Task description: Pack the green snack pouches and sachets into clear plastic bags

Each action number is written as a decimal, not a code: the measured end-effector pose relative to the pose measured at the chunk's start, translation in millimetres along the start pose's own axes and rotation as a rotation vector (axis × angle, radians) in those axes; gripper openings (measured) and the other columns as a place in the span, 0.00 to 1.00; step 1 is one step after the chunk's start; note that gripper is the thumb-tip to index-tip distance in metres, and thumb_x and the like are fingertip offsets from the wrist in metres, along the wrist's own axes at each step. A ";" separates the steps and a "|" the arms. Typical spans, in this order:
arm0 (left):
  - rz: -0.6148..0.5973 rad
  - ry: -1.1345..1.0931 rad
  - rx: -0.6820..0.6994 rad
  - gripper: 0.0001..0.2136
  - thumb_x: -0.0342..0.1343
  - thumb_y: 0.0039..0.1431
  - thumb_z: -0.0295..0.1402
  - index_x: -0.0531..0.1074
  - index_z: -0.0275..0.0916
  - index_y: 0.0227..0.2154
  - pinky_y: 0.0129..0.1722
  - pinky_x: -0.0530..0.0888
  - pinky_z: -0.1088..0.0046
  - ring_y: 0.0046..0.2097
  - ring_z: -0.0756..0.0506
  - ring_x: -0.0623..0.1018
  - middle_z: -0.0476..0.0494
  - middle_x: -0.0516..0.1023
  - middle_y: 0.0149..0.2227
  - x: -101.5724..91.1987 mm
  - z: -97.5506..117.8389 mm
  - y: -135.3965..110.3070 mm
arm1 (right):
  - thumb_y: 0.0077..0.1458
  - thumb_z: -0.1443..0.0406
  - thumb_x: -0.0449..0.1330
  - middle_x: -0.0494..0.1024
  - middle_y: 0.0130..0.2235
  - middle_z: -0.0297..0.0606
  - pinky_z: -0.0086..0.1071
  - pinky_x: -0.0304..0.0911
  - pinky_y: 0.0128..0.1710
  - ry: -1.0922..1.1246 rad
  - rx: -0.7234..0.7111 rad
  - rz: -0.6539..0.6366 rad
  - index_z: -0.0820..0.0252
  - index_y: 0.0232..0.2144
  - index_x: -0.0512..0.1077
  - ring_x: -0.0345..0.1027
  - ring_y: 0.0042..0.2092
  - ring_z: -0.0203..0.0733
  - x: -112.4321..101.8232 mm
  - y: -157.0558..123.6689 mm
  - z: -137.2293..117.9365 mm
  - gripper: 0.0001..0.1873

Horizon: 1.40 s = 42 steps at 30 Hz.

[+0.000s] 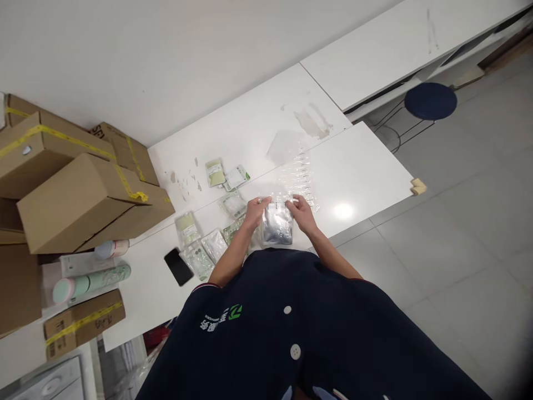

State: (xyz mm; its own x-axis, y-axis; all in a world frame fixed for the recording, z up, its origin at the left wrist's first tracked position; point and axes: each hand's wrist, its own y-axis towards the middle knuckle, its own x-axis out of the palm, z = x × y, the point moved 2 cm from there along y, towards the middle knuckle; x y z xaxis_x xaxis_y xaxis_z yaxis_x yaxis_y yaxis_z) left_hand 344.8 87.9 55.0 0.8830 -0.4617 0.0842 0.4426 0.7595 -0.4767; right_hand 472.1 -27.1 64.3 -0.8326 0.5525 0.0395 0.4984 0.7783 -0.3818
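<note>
A silver pouch in a clear plastic bag [277,226] is held upright at the table edge, close to my body. My left hand [256,212] pinches its top left corner. At the top right corner, my right hand [302,214] grips the clear film between thumb and fingers. Just beyond the hands lies a stack of clear plastic bags [298,176] with dark marks along it. To the left of my left hand are several packets, among them a green-labelled packet [187,229] and a clear-wrapped packet [234,204].
A black phone [179,266] lies on the white table [358,166]. Taped cardboard boxes [87,205] are piled at the left, with a mint green bottle [91,282] in front. A blue stool [430,101] stands at the right. Yellowish padding [418,186] covers the table corner.
</note>
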 end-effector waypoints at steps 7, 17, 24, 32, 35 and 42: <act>0.018 0.269 0.210 0.24 0.57 0.58 0.41 0.69 0.40 0.57 0.30 0.69 0.76 0.26 0.53 0.71 0.51 0.76 0.27 -16.1 4.0 -38.3 | 0.55 0.57 0.55 0.72 0.29 0.34 0.29 0.60 0.28 -0.219 -0.125 0.002 0.56 0.42 0.78 0.60 0.26 0.34 4.1 -10.2 -0.8 0.17; -0.155 0.374 0.159 0.24 0.67 0.45 0.40 0.77 0.38 0.47 0.48 0.71 0.66 0.48 0.41 0.76 0.39 0.77 0.51 -34.7 8.5 -63.8 | 0.49 0.59 0.64 0.79 0.40 0.39 0.35 0.65 0.39 -0.305 -0.071 -0.365 0.57 0.51 0.74 0.69 0.36 0.39 -13.1 -21.2 -19.8 0.26; -0.248 0.506 0.043 0.16 0.64 0.47 0.43 0.80 0.36 0.35 0.35 0.70 0.71 0.34 0.46 0.76 0.47 0.79 0.30 -40.5 16.8 -63.5 | 0.49 0.59 0.62 0.75 0.33 0.38 0.33 0.61 0.37 -0.579 -0.228 -0.401 0.60 0.27 0.75 0.66 0.37 0.41 -9.3 -20.4 -35.4 0.10; -0.095 -0.112 -0.081 0.21 0.69 0.39 0.43 0.76 0.36 0.35 0.37 0.71 0.72 0.34 0.48 0.76 0.48 0.78 0.31 -43.1 -15.6 -71.0 | 0.46 0.54 0.61 0.70 0.25 0.31 0.30 0.58 0.28 -0.194 0.003 -0.291 0.60 0.29 0.71 0.61 0.28 0.35 12.9 -12.3 -2.3 0.15; 0.034 -0.344 -0.097 0.21 0.70 0.39 0.43 0.75 0.35 0.34 0.38 0.71 0.72 0.33 0.49 0.76 0.47 0.78 0.30 -44.7 -34.9 -70.0 | 0.46 0.55 0.62 0.71 0.26 0.31 0.31 0.59 0.29 -0.222 -0.027 -0.211 0.60 0.28 0.71 0.62 0.28 0.36 32.9 -2.4 5.3 0.13; 0.616 -0.042 -0.022 0.11 0.62 0.49 0.39 0.70 0.36 0.25 0.30 0.69 0.76 0.27 0.51 0.72 0.53 0.70 0.22 -158.3 -40.6 -14.6 | 0.53 0.57 0.62 0.78 0.37 0.40 0.34 0.70 0.35 -0.014 0.270 -0.330 0.60 0.43 0.68 0.72 0.32 0.37 87.3 12.6 24.8 0.18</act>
State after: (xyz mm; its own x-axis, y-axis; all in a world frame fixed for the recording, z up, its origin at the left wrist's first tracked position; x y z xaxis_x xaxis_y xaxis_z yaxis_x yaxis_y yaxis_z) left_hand 192.2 131.3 13.1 0.9810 0.0773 -0.1779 -0.1533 0.8710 -0.4667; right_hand 399.6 23.5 40.0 -0.9410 0.2811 0.1885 0.1249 0.8060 -0.5785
